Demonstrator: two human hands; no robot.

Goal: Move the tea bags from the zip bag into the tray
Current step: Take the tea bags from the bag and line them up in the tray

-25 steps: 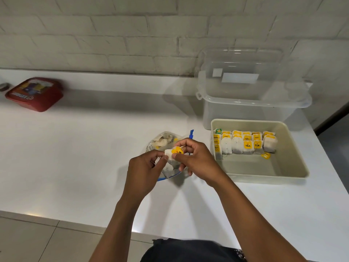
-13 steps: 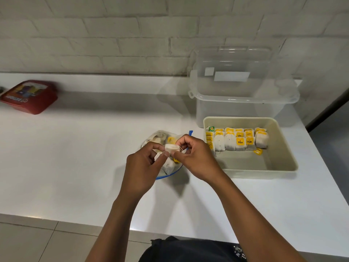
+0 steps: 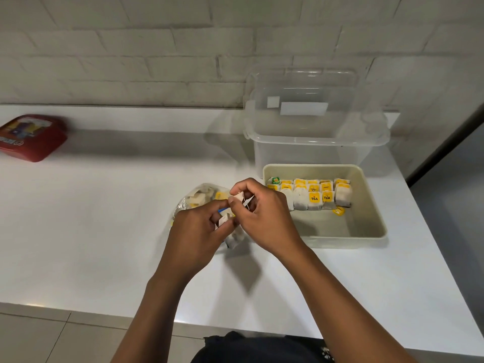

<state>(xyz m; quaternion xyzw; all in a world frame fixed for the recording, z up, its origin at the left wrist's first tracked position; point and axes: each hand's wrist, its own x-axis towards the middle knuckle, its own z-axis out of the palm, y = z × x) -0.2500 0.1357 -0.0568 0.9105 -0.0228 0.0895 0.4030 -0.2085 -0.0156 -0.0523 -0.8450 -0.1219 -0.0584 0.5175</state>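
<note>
Both hands, left hand and right hand, pinch a tea bag at frame centre; light, soft, tearable, so grip its paper body, not the string.

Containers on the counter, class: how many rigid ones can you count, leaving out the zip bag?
3. A red box at far left, a clear tub against the wall at right, and a beige tray in front of that tub. None looks hidden.
</note>
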